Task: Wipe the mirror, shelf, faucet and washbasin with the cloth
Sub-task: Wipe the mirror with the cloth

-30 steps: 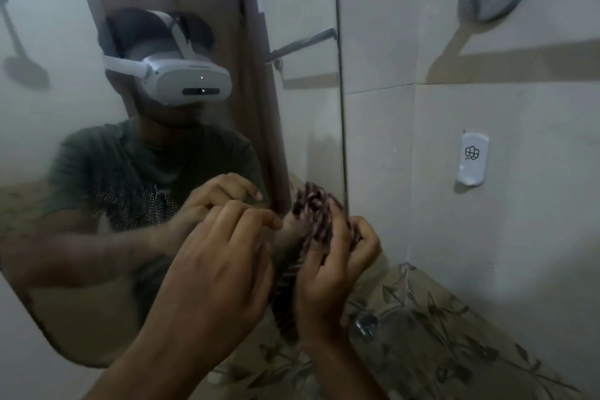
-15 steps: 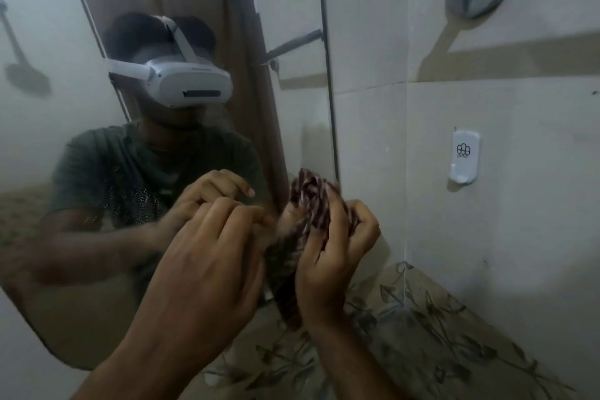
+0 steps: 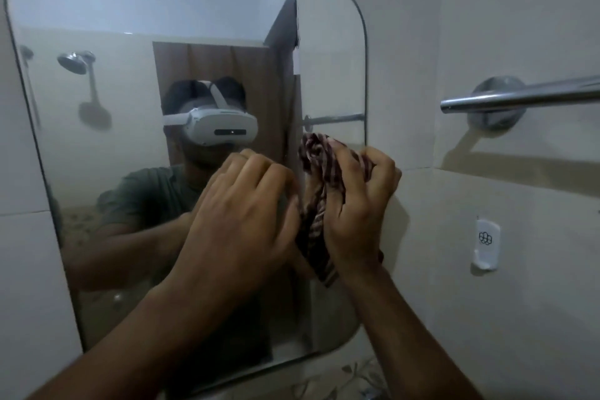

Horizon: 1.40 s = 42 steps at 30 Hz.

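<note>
A rounded wall mirror fills the left and middle of the head view. My right hand is closed around a bunched maroon-and-white striped cloth, held up in front of the mirror's right edge. Beside it, my left hand has its fingers curled, and its fingertips touch the cloth's hanging part. The cloth's tail droops down between both wrists. The shelf, faucet and washbasin are out of view.
A chrome towel bar sticks out from the tiled wall at the right. Below it hangs a small white wall hook. A leaf-patterned surface shows under the mirror's lower edge. The mirror reflects a shower head and a brown door.
The view has tilted up and back, so the whole mirror now shows. Both hands with the cloth have risen along the mirror's right edge.
</note>
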Tool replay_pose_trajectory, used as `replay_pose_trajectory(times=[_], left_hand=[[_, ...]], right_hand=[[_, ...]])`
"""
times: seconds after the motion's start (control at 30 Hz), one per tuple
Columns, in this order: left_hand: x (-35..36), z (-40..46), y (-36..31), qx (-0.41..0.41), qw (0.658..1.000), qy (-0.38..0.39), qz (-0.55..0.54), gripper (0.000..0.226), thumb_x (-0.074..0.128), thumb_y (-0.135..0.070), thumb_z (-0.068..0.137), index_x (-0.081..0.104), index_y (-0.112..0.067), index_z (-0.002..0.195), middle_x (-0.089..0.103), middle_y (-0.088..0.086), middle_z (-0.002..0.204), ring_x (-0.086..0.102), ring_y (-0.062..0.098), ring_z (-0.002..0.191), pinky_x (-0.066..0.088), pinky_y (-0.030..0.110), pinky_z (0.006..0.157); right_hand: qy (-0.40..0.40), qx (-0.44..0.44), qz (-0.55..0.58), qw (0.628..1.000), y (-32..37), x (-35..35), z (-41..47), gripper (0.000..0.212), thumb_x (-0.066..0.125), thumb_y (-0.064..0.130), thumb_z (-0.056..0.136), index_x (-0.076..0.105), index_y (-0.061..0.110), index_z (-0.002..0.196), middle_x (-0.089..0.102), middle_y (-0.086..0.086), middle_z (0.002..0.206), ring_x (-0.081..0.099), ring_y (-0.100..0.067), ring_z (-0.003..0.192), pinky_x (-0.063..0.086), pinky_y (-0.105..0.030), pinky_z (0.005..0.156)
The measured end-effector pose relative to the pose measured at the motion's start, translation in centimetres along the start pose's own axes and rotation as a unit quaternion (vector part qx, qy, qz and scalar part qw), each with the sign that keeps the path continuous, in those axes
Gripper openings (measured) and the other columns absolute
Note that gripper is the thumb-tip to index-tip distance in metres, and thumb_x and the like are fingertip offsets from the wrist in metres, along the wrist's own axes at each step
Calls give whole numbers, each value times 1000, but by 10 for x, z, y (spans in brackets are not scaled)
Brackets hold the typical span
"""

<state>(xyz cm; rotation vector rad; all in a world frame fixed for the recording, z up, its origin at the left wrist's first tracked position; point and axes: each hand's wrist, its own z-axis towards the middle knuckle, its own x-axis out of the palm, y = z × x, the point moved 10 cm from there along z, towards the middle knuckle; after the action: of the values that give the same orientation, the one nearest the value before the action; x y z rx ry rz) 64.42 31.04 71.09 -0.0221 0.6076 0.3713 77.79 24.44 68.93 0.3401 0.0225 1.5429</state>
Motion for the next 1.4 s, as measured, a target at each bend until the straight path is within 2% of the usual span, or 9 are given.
replay_pose_trajectory(times=[0.1,0.2,0.3,0.5,0.67,0.77,1.1,1.27,1.4], left_hand=[[-7,13,4,-2,1000,-21,-8,29,35,-53,94,48,-34,112,49,-12,112,44,8,102,46,35,95],[-11,18,4,8,999,-35,2,29,37,-52,93,49,-32,112,50,-11,111,44,7,102,46,34,93],[-17,21,4,14,999,-47,2,31,37,-52,93,50,-31,112,51,-10,110,43,6,100,44,30,88],[-32,31,6,30,997,-62,25,32,38,-49,92,53,-30,111,51,-9,108,43,6,97,45,29,83],[-43,32,10,40,995,-83,33,29,37,-49,92,53,-31,109,53,-10,105,42,4,91,44,26,81],[-47,32,12,40,995,-89,37,27,38,-48,92,52,-32,109,53,-11,104,42,4,91,42,26,81],[-76,44,18,55,989,-104,88,23,40,-43,93,51,-29,108,50,-9,99,38,5,86,43,26,74],[-85,43,23,45,990,-105,85,26,37,-44,94,53,-28,108,51,-9,100,40,6,86,39,25,75],[-90,36,28,36,991,-108,76,29,37,-45,92,54,-27,107,55,-8,102,44,7,88,41,25,77]], right_hand=[[36,-27,10,999,2,-2,-28,34,59,24,100,57,23,134,51,-17,124,36,-7,120,36,-10,100],[61,-54,-19,997,2,-8,-54,37,49,34,103,50,22,137,46,-13,128,41,-19,119,43,-20,100],[41,-27,0,999,-1,-8,-14,41,41,38,105,58,14,133,50,-18,122,44,-22,112,36,-9,100],[3,-19,15,1000,9,8,100,40,44,20,96,63,5,127,51,-20,116,39,-18,109,28,0,95],[17,-49,16,999,12,2,55,35,48,19,100,59,10,132,48,-13,119,43,-18,110,38,-13,96],[18,-50,6,999,10,-4,32,38,45,21,100,59,8,133,47,-11,120,43,-18,111,32,-7,101],[-22,-43,9,999,41,28,169,39,54,-3,91,63,5,128,49,-19,115,44,-28,108,25,3,92],[-13,-66,-2,998,49,20,114,41,39,21,100,60,7,132,50,-16,117,42,-20,109,28,0,94],[47,-154,-16,987,63,22,56,42,42,18,98,57,10,136,46,-13,123,45,-25,111,40,-18,96]])
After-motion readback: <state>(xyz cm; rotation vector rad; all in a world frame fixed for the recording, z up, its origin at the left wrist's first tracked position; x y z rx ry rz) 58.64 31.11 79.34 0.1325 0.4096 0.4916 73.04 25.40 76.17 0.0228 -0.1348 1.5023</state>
